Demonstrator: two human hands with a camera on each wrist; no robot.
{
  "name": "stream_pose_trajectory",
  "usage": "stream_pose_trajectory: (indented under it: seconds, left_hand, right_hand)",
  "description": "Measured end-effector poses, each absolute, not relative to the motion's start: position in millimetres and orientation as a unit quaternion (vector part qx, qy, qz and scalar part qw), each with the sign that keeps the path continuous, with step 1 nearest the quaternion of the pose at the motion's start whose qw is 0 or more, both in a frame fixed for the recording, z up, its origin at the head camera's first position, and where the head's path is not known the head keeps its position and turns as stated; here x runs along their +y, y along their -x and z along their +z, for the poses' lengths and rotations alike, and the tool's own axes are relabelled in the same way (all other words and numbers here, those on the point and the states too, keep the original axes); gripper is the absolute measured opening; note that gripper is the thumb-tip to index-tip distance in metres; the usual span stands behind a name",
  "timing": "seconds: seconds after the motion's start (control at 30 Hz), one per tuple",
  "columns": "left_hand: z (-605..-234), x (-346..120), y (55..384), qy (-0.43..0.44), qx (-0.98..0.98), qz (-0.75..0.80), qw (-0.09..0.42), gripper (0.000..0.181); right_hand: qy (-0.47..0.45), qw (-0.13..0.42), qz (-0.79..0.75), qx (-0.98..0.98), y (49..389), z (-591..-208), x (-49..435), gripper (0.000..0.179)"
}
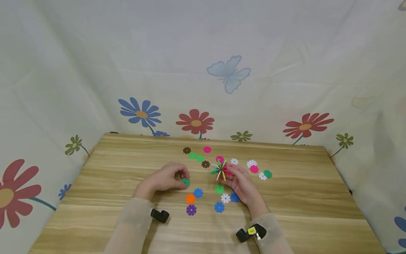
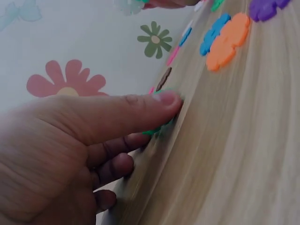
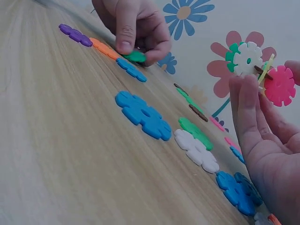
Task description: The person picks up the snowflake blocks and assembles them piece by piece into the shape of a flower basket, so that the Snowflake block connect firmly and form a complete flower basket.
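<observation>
My left hand (image 1: 168,177) pinches a green notched plastic disc (image 1: 186,182) between thumb and fingers, low over the wooden table. In the left wrist view the thumb covers much of this disc. My right hand (image 1: 242,184) holds up a cluster of interlocking discs (image 1: 221,170), joined around a brown one. White, green, yellow and pink discs (image 3: 280,86) radiate from it. Beneath the right hand lie a blue disc (image 1: 234,197), a white disc (image 1: 225,198) and a light green disc (image 1: 219,189), flat on the table.
Near the left hand lie an orange disc (image 1: 190,199), a purple disc (image 1: 191,210) and a blue disc (image 1: 198,192). Farther back are brown discs (image 1: 205,164), green discs (image 1: 192,155) and pink ones. White discs (image 1: 251,163) lie at the right. A flowered cloth (image 1: 266,106) hangs behind the table (image 1: 304,197).
</observation>
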State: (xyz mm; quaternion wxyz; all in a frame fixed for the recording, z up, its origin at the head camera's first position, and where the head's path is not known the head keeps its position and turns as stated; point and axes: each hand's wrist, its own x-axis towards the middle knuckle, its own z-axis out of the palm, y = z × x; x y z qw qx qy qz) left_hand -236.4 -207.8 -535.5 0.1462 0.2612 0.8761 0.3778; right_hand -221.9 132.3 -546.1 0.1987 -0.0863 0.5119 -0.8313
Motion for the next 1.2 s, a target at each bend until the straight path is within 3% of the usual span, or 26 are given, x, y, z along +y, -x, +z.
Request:
stream_pose_trajectory:
  seconds: [0.13,0.3,0.57,0.9,1.2]
  left_hand:
    - [-532.8,-198.8,234.5,-0.225,0.866,0.425,0.138,0.02]
    - [-524.2,-180.1,231.5,-0.194,0.854,0.475,0.082,0.011]
    - [-502.9,-144.7,221.7,-0.133,0.815,0.564,0.023,0.015]
    - [-499.4,-120.4,214.9,-0.077,0.777,0.625,0.031,0.011]
    - [-500.9,-112.8,212.2,-0.082,0.782,0.617,0.041,0.013]
  right_hand:
    - [0.064,0.195,-0.827,0.524,221.2,-546.9,131.0,0.017]
    - [0.06,0.194,-0.828,0.523,219.9,-547.9,127.9,0.017]
    - [0.029,0.197,-0.833,0.517,219.4,-546.3,122.5,0.021]
    - [0.033,0.208,-0.823,0.528,219.6,-545.5,120.3,0.026]
    - [0.025,0.205,-0.815,0.542,221.0,-548.6,117.3,0.013]
